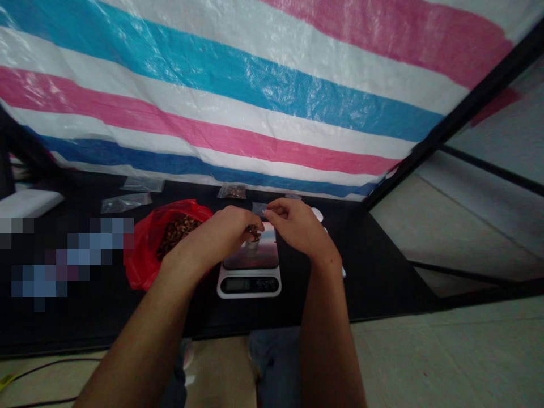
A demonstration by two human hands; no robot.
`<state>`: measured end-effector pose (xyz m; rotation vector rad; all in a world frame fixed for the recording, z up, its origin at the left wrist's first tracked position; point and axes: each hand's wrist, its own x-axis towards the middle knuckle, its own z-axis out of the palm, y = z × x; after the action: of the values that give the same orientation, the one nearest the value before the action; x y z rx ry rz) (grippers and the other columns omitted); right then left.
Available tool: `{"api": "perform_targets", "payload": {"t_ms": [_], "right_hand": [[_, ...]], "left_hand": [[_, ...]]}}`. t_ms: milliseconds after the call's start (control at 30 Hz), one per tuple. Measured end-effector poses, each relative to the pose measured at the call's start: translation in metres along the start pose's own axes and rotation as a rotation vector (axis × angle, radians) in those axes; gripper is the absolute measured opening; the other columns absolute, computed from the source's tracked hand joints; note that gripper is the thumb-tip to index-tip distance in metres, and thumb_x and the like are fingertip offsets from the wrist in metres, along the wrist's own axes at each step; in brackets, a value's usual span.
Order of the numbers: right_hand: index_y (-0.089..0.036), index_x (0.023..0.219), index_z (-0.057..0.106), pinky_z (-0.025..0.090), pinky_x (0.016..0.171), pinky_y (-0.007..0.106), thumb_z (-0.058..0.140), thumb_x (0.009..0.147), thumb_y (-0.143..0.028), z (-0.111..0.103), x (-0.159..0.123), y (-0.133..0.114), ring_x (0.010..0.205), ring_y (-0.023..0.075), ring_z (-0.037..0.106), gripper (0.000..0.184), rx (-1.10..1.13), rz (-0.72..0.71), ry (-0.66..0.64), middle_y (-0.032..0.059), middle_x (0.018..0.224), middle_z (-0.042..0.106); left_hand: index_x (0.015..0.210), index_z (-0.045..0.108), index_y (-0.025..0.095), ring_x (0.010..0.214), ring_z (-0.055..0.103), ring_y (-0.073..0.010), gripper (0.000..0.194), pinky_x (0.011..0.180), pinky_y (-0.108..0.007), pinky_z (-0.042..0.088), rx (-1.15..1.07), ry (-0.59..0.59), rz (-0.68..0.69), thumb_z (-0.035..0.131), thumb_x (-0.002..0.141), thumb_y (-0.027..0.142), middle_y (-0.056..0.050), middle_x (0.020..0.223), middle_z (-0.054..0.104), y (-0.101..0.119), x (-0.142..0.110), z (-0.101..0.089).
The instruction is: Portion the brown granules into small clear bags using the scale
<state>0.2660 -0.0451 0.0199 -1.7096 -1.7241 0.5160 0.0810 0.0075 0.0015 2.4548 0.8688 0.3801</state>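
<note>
Container (252,244) is partly hidden by left hand (233,228).

Black table (374,275), surface dark. Directly on it: digital scale (241,259); open red bag (141,258) beside it, left; two flat clear bags (126,202); filled clear bag (232,191), toward rear; white object (29,203), far left.

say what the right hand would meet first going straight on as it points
The right hand would probably meet the left hand, though the clear bag may come first; depth is unclear.
</note>
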Motion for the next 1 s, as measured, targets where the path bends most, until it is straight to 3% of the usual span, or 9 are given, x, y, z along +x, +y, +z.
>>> {"api": "perform_targets", "payload": {"t_ms": [333,567,767,1000], "right_hand": [[-0.014,0.106,0.079,0.05,0.082,0.028,0.057,0.096,-0.005,0.0,-0.0015,0.0018,0.094,0.0188,0.075,0.025,-0.086,-0.043,-0.085,0.0081,0.103,0.083],[-0.014,0.104,0.079,0.049,0.083,0.028,0.059,0.096,-0.005,0.003,-0.0019,0.0052,0.097,0.0191,0.074,0.024,-0.091,-0.061,-0.139,0.0086,0.104,0.082],[-0.014,0.101,0.078,0.049,0.082,0.028,0.055,0.093,-0.002,0.0025,-0.0042,0.0067,0.094,0.0187,0.073,0.027,-0.029,-0.061,-0.176,0.0083,0.102,0.082],[-0.014,0.093,0.077,0.047,0.077,0.027,0.058,0.093,-0.004,0.0005,-0.005,0.0049,0.087,0.0177,0.07,0.022,-0.055,-0.055,-0.172,0.0072,0.095,0.08]], "left_hand": [[0.108,0.086,0.025,0.097,0.078,-0.0261,0.031,0.087,-0.031,0.054,-0.097,0.029,-0.004,0.061,0.091,0.019,-0.007,0.104,0.085,-0.0056,-0.003,0.0021],[0.117,0.084,0.027,0.102,0.078,-0.0263,0.04,0.087,-0.032,0.054,-0.091,0.001,0.015,0.059,0.09,0.014,-0.006,0.111,0.085,-0.0084,-0.0032,0.0037],[0.13,0.079,0.023,0.102,0.078,-0.0239,0.047,0.087,-0.029,0.055,-0.137,0.054,-0.016,0.063,0.087,0.01,-0.008,0.116,0.084,-0.0025,-0.0029,0.0011],[0.117,0.083,0.021,0.096,0.078,-0.0215,0.034,0.086,-0.029,0.059,-0.229,0.193,0.059,0.067,0.088,0.014,-0.005,0.11,0.085,-0.0035,0.0008,0.0004]]}}
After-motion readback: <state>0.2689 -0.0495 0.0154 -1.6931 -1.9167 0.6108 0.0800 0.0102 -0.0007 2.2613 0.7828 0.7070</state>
